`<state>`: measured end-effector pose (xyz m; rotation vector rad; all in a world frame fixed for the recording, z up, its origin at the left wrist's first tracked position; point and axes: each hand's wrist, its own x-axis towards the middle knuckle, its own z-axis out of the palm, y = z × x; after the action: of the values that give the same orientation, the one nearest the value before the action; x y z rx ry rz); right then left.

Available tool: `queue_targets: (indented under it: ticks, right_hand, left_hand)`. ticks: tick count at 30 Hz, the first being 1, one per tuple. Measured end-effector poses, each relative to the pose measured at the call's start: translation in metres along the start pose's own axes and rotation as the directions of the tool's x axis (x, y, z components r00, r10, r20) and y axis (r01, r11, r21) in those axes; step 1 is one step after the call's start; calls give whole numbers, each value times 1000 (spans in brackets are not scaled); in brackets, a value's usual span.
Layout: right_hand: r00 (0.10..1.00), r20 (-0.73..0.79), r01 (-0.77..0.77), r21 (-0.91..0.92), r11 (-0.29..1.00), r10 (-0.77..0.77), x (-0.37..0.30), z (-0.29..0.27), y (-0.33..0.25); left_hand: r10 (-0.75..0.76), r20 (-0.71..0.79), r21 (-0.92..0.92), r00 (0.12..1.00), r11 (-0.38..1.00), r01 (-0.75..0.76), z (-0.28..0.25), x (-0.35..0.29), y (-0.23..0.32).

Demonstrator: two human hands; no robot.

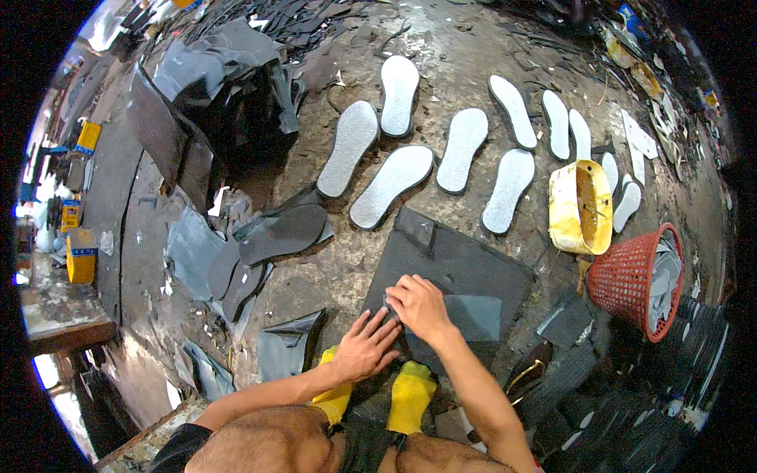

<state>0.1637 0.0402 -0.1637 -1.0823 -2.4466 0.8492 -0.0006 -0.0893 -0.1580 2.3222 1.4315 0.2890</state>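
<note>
Both hands work at the near left corner of a dark grey rubber sheet [465,272] that lies flat on the floor [331,276], just ahead of the person's yellow shoes [410,398]. The right hand [416,306] is curled, its fingers pressed down on the sheet's edge as if pinching or holding something small; what it grips cannot be told. The left hand [364,347] lies spread and flat, touching the same corner from the left and just below the right hand. The sheet stretches away from the hands to the right and ahead, its long axis running on a slant toward the upper left; a lighter grey rectangular patch [473,315] lies on it just right of the right hand, which is the nearer of the two.

Ahead of the hands, well apart, a row of pale grey sole-shaped cutouts [390,185] lies on the floor. To the right of them stands a yellow tub [579,206] on its side, and nearer the right hand a red mesh basket [627,280] holds more pale pieces. Dark sole pieces [280,232] lie ahead and left of the left hand. Far to the left, yellow boxes with blue markings [81,254] sit on a ledge.
</note>
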Motion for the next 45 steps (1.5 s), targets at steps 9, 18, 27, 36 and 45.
queue_targets:
  ticks: [9, 18, 27, 36, 45]
  right_hand:
    - [892, -402, -209, 41, 977, 208, 35, -19, 15]
    - [991, 131, -14, 112, 994, -1, 56, -66, -8]
    - [929, -82, -253, 572, 780, 361, 187, -13, 2]
    - [810, 311, -391, 918, 62, 497, 216, 14, -9]
    - [732, 135, -527, 733, 430, 668, 218, 18, -27]
  left_hand:
    - [-25, 168, -45, 985, 998, 33, -1, -22, -3]
    - [-388, -554, -165, 736, 918, 360, -64, 106, -142]
    - [-772, -106, -667, 626, 522, 531, -122, 152, -198]
    - [-755, 176, -800, 631, 264, 539, -156, 137, -192]
    - [-732, -212, -622, 648, 612, 488, -150, 136, -186]
